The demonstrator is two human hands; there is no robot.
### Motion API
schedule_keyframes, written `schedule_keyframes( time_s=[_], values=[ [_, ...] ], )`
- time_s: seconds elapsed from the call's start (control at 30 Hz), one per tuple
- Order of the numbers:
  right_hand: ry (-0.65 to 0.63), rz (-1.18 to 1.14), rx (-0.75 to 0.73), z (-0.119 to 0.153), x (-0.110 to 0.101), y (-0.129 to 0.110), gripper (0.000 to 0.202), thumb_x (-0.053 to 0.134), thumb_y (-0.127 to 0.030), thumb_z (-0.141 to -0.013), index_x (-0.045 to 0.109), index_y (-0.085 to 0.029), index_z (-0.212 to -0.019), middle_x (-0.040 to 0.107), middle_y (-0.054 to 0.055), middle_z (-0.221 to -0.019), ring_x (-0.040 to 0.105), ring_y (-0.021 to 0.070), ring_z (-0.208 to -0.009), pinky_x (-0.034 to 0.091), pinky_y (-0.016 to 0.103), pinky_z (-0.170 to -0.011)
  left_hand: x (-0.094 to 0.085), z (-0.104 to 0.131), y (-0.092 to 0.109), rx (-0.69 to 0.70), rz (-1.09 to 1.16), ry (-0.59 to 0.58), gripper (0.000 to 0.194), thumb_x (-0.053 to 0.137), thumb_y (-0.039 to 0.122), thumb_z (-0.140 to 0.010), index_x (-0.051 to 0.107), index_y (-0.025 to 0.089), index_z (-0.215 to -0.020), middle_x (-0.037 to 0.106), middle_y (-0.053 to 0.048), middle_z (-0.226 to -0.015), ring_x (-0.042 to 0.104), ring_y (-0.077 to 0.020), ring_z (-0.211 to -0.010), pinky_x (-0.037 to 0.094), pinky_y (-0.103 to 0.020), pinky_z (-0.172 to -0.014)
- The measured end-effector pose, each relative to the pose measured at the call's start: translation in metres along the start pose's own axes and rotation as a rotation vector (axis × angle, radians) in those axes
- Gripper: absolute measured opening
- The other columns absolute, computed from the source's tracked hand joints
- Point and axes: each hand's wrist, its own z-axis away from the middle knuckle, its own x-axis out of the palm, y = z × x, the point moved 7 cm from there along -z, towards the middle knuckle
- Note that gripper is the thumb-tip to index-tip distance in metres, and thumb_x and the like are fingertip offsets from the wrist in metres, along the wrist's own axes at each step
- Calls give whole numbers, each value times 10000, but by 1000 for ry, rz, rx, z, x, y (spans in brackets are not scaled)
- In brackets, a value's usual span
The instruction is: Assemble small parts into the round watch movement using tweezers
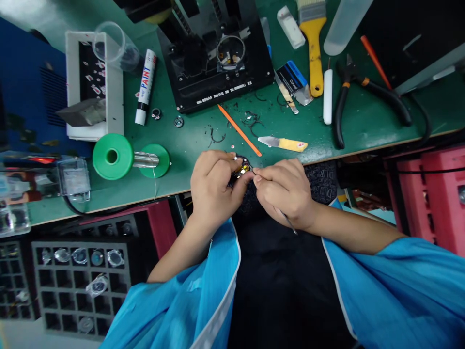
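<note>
Close to the bench's front edge, my left hand [218,186] pinches a small, round black-and-gold watch part [242,169], which the fingers partly cover. My right hand [285,191] is closed around a slim metal hand tool [288,222]. Its tip meets the watch part beside my left thumb; its rear end sticks out below my palm. The exact kind of tool is hidden by the fingers. Just beyond my hands lie an orange stick [240,131] and a small blade with a yellow-wrapped handle [283,143].
A black machine with a round holder [230,52] stands at the back. Left are a paint marker [146,87], a green solder spool [112,156] and a white box [115,106]. Pliers [341,114] and a yellow brush [314,53] lie right. A compartment tray [82,283] sits below left.
</note>
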Motion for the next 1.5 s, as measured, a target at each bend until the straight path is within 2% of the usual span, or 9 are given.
schedule_keyframes(
  time_s=[0.1,0.23,0.37,0.6,0.73,0.83,1.03,1.23,1.5],
  values=[
    [17,11,-9,1,1,0,173,708,-71,-1070,680,-224,-993,862,30,-1010,710,197,-864,484,412,-786,0,0,0,-4,-8,-1,222,894,297,-978,712,237,-1091,797,-62,-1058,775,-256,-988,612,-430,-863],
    [55,-85,29,-1,-3,5,204,719,-68,-1049,650,-244,-974,861,26,-1000,705,194,-858,506,399,-793,0,2,-2,-16,-23,-13,227,887,340,-989,711,242,-1092,803,-58,-1060,786,-260,-1010,613,-434,-880],
    [23,-108,54,-3,-5,6,209,696,-75,-1049,644,-259,-962,835,5,-959,695,188,-845,506,386,-795,2,3,-5,-51,-29,-29,229,873,400,-1002,723,254,-1095,815,-45,-1054,794,-271,-1015,616,-466,-897],
    [4,-23,30,-2,0,1,218,687,-75,-1070,684,-233,-919,829,7,-936,688,185,-846,473,403,-784,-1,0,-1,-21,37,0,226,905,297,-974,719,244,-1090,800,-48,-1044,780,-259,-1006,605,-443,-878],
    [42,-9,-13,0,0,1,160,707,-76,-1071,695,-213,-987,861,41,-1005,690,196,-851,469,414,-764,0,0,-1,-15,8,-6,213,887,300,-989,711,245,-1095,797,-55,-1058,780,-256,-1008,616,-442,-880],
    [64,-51,9,-2,-3,3,183,711,-63,-1058,674,-225,-980,864,38,-994,692,197,-847,487,408,-771,-1,1,-2,-18,11,2,223,894,331,-991,709,252,-1086,802,-50,-1054,787,-257,-1006,622,-444,-872],
    [21,-40,30,-4,-4,2,226,691,-75,-1059,658,-240,-908,826,8,-908,688,186,-816,486,398,-773,0,0,-1,-7,-22,-30,226,884,337,-1005,702,264,-1118,810,-54,-1054,805,-265,-1032,634,-455,-867],
    [19,12,12,0,1,0,205,690,-80,-1064,713,-230,-926,847,8,-970,705,181,-843,473,408,-775,0,0,-1,-13,-24,-22,202,870,331,-1004,710,261,-1106,801,-54,-1058,795,-266,-1018,628,-457,-860],
    [36,-75,37,-4,-5,4,227,688,-69,-1047,639,-247,-915,827,6,-925,680,182,-823,497,389,-781,-1,0,-1,-10,17,1,254,913,321,-973,709,255,-1110,806,-49,-1050,796,-262,-1012,630,-441,-873]
  ],
)
